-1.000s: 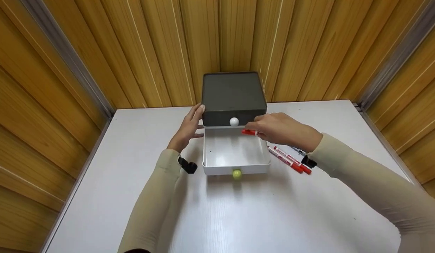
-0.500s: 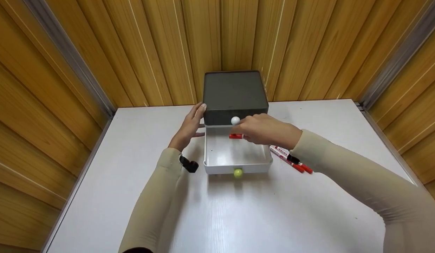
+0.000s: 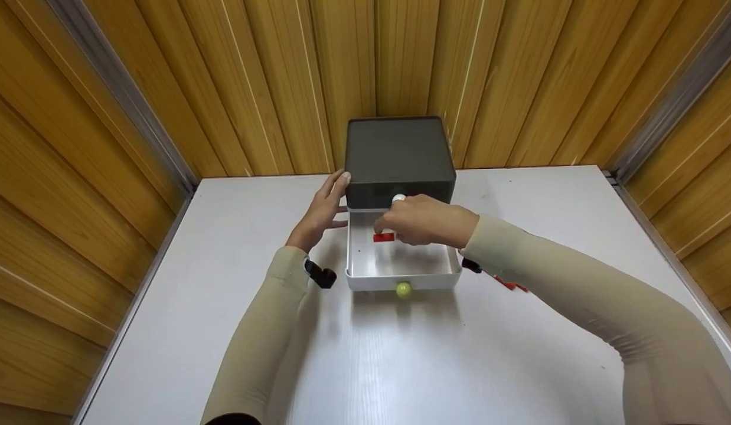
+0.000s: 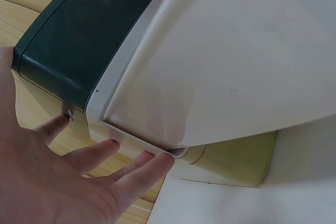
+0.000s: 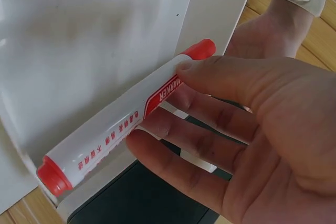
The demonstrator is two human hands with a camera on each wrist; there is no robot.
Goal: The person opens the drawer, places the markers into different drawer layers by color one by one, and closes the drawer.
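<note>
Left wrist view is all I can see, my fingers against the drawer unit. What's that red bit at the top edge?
Observer: A red-capped marker, pinched in your right hand at the open white drawer.
Operator: Any more markers about?
Observer: Yes, red marker ends on the tabletop right of the drawer, mostly behind your right sleeve.
Operator: Drawer's knob colour?
Observer: A yellow-green knob.

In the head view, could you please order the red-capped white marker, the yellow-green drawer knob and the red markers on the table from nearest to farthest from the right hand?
1. Red-capped white marker: in the right hand grip, over the drawer.
2. Yellow-green drawer knob: on the drawer front, toward the camera.
3. Red markers on the table: right of the drawer, mostly behind the sleeve.
</note>
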